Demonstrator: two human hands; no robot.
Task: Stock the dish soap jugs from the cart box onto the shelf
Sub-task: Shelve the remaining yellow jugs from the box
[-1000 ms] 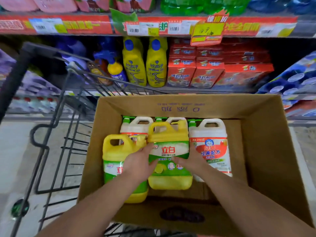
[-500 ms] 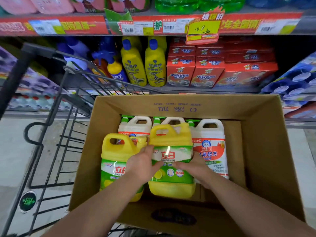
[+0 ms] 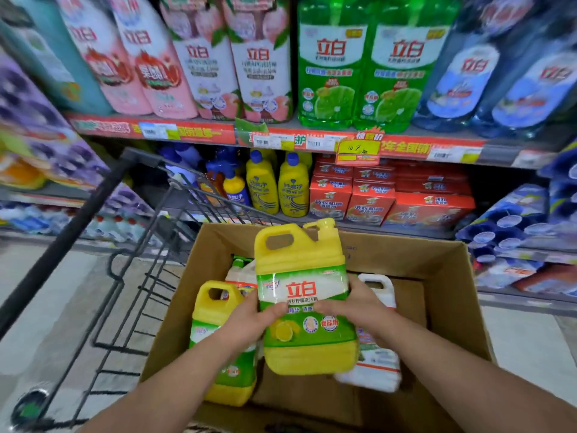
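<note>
Our grip is two-handed: left hand [image 3: 249,321] and right hand [image 3: 354,307] clasp the yellow plastic dish soap jug [image 3: 304,276] at its green-labelled waist. It is near upright, long axis vertical, handle up, above the brown cardboard box [image 3: 443,276]. We judge the red-edged metal shelf [image 3: 406,147] lies straight ahead and higher, both hands equally near.
</note>
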